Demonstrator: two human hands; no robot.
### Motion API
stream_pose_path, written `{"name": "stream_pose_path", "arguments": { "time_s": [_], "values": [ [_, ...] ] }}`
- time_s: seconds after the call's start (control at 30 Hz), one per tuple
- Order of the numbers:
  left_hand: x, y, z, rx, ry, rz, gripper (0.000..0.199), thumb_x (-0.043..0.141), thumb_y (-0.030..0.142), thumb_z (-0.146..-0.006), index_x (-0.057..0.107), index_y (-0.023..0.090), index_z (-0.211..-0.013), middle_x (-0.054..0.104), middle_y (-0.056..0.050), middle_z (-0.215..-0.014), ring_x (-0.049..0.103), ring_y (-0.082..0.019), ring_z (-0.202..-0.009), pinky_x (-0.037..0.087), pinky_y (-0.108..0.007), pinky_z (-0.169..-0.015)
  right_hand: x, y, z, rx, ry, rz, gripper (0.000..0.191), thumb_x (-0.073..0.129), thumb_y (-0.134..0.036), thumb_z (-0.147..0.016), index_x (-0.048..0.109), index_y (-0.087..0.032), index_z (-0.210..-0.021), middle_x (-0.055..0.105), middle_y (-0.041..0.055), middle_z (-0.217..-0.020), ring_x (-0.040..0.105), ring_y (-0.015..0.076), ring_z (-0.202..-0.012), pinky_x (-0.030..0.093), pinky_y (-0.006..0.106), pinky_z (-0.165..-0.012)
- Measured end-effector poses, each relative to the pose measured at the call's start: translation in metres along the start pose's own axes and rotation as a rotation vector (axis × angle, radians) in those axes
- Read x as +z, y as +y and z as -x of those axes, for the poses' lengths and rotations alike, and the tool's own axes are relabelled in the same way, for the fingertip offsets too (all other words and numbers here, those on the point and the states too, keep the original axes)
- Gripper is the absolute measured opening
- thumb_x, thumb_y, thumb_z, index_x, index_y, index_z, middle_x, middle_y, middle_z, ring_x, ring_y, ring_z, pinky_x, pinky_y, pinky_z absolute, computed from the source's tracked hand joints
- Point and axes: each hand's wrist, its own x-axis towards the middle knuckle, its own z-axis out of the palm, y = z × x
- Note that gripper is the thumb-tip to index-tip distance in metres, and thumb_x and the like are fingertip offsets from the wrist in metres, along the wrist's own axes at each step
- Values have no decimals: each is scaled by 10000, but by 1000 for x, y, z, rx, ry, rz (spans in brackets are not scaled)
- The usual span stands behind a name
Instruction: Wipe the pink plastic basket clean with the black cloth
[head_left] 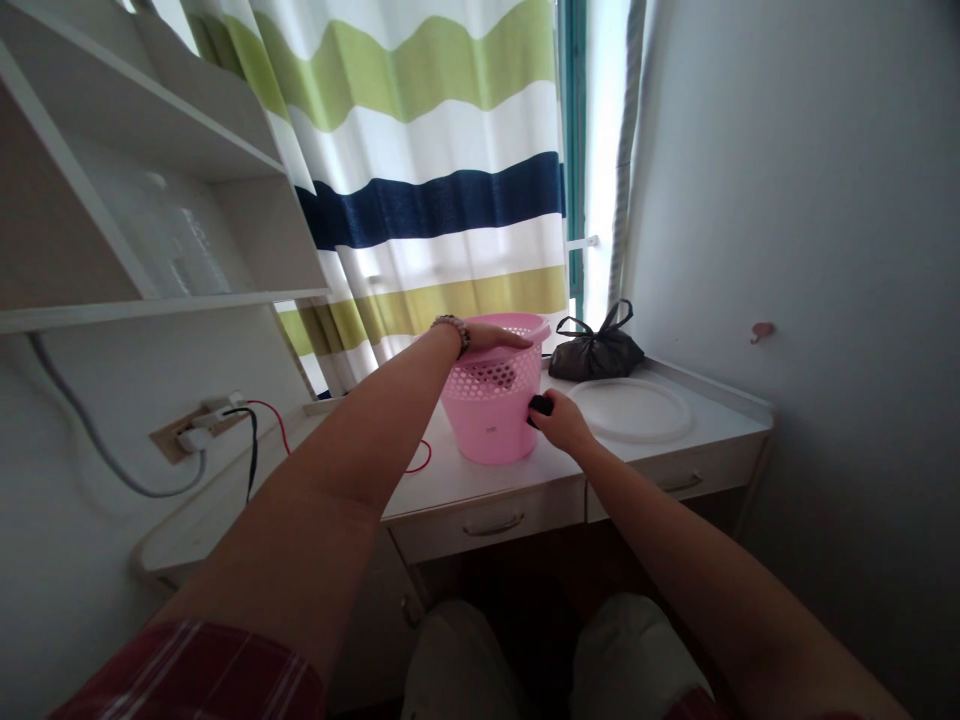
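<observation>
Mid-frame, the left hand (493, 340) — fingers outstretched — touches a pink basket (491, 425); the right hand (564, 421) pinches a black object (540, 405).

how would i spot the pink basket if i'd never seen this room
Find the striped curtain, then the white desk below it. The pink basket stands there, left hand at its rim; holes in its upper wall set it apart from the tied black bag.

smooth plastic basket (487, 425), cloth curtain (442, 150), metal handle (493, 529)
</observation>
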Motion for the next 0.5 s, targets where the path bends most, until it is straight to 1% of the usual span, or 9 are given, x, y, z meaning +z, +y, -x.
{"name": "stream_pose_path", "arguments": {
  "time_s": [0.07,0.17,0.23,0.3,0.37,0.4,0.47,0.5],
  "values": [
    [1,0,0,1,-13,56,547,571,625,-611,616,210,-964,672,-85,-881,602,-288,-901,476,-391,-769,-15,-19,-9,-103,103,-59,224,539,-373,-730,532,-175,-835,591,31,-776,499,141,-676,338,241,-590],
    [2,1,3,16,-65,109,523,574,611,-623,618,207,-954,675,-78,-868,606,-279,-901,484,-363,-768,-34,-46,-18,-230,233,-99,238,512,-384,-751,517,-172,-861,571,32,-777,482,147,-680,340,253,-606],
    [4,2,4,8,-72,119,527,573,615,-621,619,215,-962,677,-72,-848,610,-280,-888,486,-364,-761,-40,-57,-21,-292,292,-69,232,507,-371,-754,510,-170,-871,564,43,-795,479,158,-707,342,264,-634],
    [4,2,5,-8,-60,105,552,569,633,-609,621,219,-971,679,-72,-843,613,-285,-874,488,-373,-752,-37,-57,-20,-328,309,-11,216,511,-340,-749,506,-169,-881,565,59,-839,486,173,-760,343,272,-668],
    [3,1,4,-9,-41,71,579,559,656,-600,622,222,-978,679,-71,-848,613,-286,-872,488,-380,-749,-26,-46,-13,-308,268,53,206,511,-309,-745,507,-168,-894,569,73,-877,493,184,-803,342,273,-692],
    [3,0,3,-3,-23,43,586,550,665,-600,623,223,-979,680,-70,-843,612,-286,-872,486,-385,-750,-18,-36,-8,-274,224,85,205,510,-300,-744,508,-169,-902,573,76,-886,499,184,-809,342,270,-693],
    [2,-1,3,47,54,-55,584,529,673,-618,625,220,-973,678,-71,-810,609,-287,-870,479,-391,-751,0,-13,5,-166,88,149,204,515,-294,-743,516,-172,-906,584,72,-874,512,178,-784,339,262,-671],
    [1,-2,3,92,115,-123,576,519,672,-631,628,213,-962,675,-73,-782,608,-289,-864,474,-393,-748,9,0,12,-98,-9,176,205,529,-297,-735,522,-174,-899,592,67,-855,519,173,-756,336,257,-645]
  ]
}}
